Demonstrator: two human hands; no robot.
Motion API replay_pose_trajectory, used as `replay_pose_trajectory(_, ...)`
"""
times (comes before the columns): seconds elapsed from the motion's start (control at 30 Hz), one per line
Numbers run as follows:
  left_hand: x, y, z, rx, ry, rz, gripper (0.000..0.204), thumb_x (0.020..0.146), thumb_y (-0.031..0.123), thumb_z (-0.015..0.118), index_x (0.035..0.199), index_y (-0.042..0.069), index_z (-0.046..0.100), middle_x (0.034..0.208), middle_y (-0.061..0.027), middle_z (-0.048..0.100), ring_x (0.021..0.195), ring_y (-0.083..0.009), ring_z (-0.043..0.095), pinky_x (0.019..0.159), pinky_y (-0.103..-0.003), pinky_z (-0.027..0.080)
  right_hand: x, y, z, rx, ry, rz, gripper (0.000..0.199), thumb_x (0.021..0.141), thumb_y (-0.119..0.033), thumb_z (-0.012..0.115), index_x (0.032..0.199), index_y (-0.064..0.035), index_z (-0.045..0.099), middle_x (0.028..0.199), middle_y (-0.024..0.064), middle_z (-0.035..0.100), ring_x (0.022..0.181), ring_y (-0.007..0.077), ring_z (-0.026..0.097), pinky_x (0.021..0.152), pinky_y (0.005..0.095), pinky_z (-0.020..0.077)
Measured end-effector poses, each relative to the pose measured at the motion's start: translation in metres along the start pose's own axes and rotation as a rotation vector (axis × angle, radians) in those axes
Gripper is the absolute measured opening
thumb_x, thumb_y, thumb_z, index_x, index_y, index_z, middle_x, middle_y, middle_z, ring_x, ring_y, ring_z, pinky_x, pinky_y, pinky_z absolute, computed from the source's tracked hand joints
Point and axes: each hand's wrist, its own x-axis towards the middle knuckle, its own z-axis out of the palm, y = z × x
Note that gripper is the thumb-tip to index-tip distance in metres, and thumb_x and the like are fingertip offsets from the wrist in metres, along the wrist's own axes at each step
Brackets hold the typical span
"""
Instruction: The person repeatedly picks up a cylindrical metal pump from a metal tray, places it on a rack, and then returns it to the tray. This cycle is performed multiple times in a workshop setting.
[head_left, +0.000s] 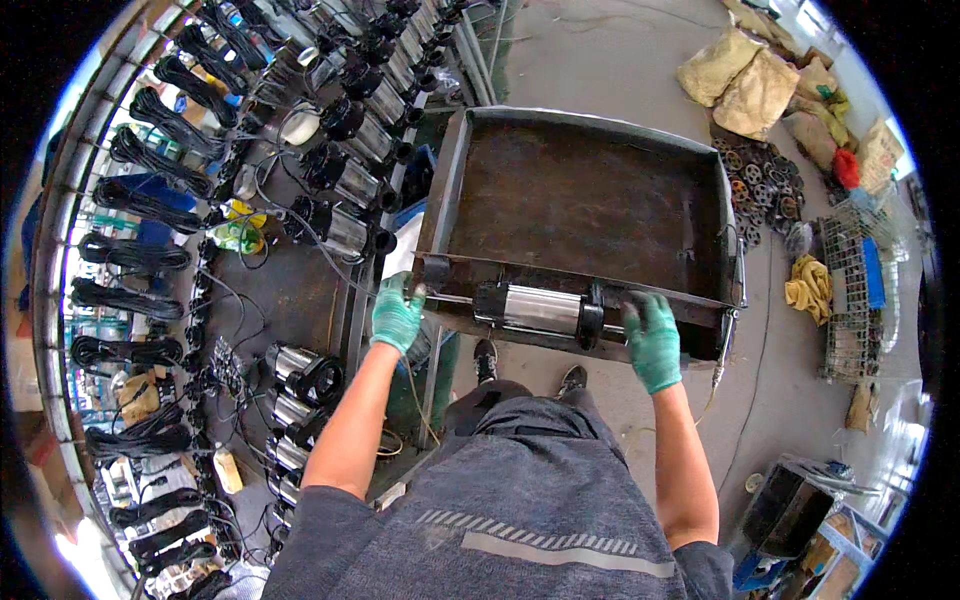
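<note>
A silver cylindrical pump motor (543, 309) with black end pieces lies sideways along the near side of a dark metal tray bench. From its left end a thin metal rod (450, 298) reaches to my left hand (398, 318), in a green glove, whose thumb and fingers close about the rod's end. At the motor's right end, a short shaft points toward my right hand (652, 345), also green-gloved. That hand's fingers stretch upward and are slightly blurred; I see nothing held in it, though its palm side is hidden.
The metal tray (590, 200) has raised rims. On the left, a bench (285, 300) carries several similar motors (345, 230), beside a rack of coiled black cables (145, 205). To the right lie sacks (755, 90), black wheel-like parts (760, 185) and a wire basket (850, 290).
</note>
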Motion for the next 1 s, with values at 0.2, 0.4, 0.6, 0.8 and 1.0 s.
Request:
replay_pose_trajectory(0.2,0.040,-0.061,0.008,-0.012,-0.337,-0.029,0.044,0.105,0.038,0.055,0.132,0.003,0.060,0.115,-0.0161,0.071,0.100,-0.0317,0.070,0.086,-0.041,0.056,0.036,-0.071,0.057,-0.213,-0.101,-0.091,0.022,0.087,-0.027,0.071,0.101,-0.0090,0.072,0.104,0.0161,0.067,0.098,0.0376,0.065,0.085,0.0489,0.0532)
replay_pose_trajectory(0.4,0.043,-0.089,-0.007,-0.968,-0.517,-0.666,0.040,0.106,0.027,0.051,0.141,0.007,0.052,0.122,-0.0108,0.066,0.103,-0.0275,0.069,0.078,-0.043,0.059,0.032,-0.068,0.071,-0.470,-0.075,-0.093,0.013,0.081,-0.023,0.068,0.085,-0.0108,0.069,0.091,0.0113,0.069,0.091,0.0337,0.066,0.078,0.0481,0.0532)
replay_pose_trajectory(0.6,0.042,-0.083,0.007,-0.773,-0.701,-0.005,0.039,0.103,0.026,0.061,0.136,0.005,0.060,0.121,-0.0097,0.068,0.106,-0.0223,0.066,0.087,-0.036,0.056,0.037,-0.079,0.072,-0.529,-0.097,-0.019,0.017,0.083,-0.026,0.065,0.089,-0.0119,0.072,0.096,0.0129,0.071,0.093,0.0332,0.069,0.082,0.0472,0.0557)
replay_pose_trajectory(0.8,0.054,-0.091,0.037,-0.587,-0.586,0.240,0.024,0.103,0.024,0.063,0.111,0.002,0.071,0.100,-0.0111,0.074,0.094,-0.0185,0.068,0.081,-0.034,0.054,0.033,-0.079,0.078,-0.495,-0.088,0.017,0.021,0.088,-0.028,0.062,0.093,-0.0096,0.071,0.100,0.0139,0.071,0.097,0.0346,0.068,0.085,0.0481,0.0550)
replay_pose_trajectory(1.0,0.066,-0.082,0.054,-0.320,-0.507,0.292,0.028,0.104,0.030,0.060,0.110,0.004,0.071,0.091,-0.0158,0.074,0.086,-0.0248,0.070,0.077,-0.037,0.054,0.029,-0.078,0.074,-0.512,-0.094,0.037,0.025,0.092,-0.030,0.059,0.094,-0.0083,0.071,0.099,0.0146,0.071,0.097,0.0346,0.068,0.086,0.0476,0.0540)
